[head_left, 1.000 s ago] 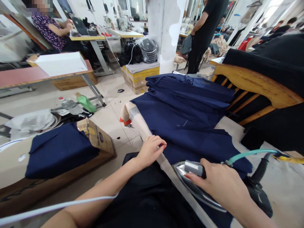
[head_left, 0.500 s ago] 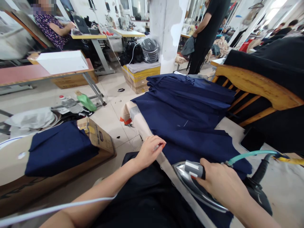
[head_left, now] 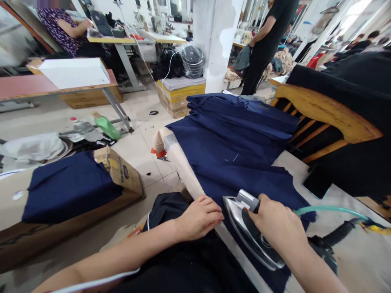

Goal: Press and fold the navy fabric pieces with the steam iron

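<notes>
My right hand (head_left: 279, 224) is closed round the handle of a steam iron (head_left: 241, 228). Its soleplate lies on the navy fabric (head_left: 232, 156), near the side of the padded board closest to me. A green hose (head_left: 332, 208) runs from behind the hand toward the right. My left hand (head_left: 200, 217) is at the board's pale edge (head_left: 185, 169), left of the iron's tip. Its fingers are pressed together with the fingertips at the cloth's edge; whether cloth is pinched in them is hidden.
Gathered navy cloth (head_left: 244, 110) covers the board's far end. A dark phone (head_left: 317, 181) lies by a wooden chair (head_left: 332, 110) on the right. To the left stands a cardboard box (head_left: 128, 175) with navy fabric (head_left: 70, 187) over it. A co-worker (head_left: 259, 44) stands beyond the pillar.
My left hand has come down and nearer to the iron, its fingertips now at the cloth's edge. The iron has shifted slightly forward along the fabric. The view has turned a little.
</notes>
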{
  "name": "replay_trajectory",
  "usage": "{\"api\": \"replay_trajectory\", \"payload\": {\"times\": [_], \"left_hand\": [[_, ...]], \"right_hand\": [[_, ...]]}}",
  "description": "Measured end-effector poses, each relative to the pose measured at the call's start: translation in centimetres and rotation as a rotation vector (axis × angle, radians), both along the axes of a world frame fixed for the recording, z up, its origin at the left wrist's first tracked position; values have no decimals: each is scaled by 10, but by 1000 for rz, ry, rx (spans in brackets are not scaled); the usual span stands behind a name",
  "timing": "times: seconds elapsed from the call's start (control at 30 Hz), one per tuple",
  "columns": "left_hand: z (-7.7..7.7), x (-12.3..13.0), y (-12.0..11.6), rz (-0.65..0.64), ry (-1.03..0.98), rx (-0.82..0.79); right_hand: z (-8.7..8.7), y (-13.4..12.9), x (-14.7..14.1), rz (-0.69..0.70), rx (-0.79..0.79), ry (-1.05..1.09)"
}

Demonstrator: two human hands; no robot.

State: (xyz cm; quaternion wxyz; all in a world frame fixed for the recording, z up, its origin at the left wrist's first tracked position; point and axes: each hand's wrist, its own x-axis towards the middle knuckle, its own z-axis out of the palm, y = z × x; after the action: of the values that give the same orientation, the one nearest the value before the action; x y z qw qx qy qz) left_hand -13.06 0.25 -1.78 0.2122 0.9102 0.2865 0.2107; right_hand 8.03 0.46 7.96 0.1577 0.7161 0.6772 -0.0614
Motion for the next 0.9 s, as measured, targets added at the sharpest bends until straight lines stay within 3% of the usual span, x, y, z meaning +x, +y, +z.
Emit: {"api": "replay_trajectory", "payload": {"times": [0.23,0.37,0.53,0.9], "left_hand": [[-2,8,-1,-28,182,124],[-1,10,1,-19,199,126],[-1,12,6,-23,195,97],[10,17,9,-29,216,5]], "right_hand": [[0,0,10,-55,-61,34],[-8,-20,53,-219,-144,74],[-17,-52,101,-381,-127,92],[-4,-57,93,-372,-76,114]]}}
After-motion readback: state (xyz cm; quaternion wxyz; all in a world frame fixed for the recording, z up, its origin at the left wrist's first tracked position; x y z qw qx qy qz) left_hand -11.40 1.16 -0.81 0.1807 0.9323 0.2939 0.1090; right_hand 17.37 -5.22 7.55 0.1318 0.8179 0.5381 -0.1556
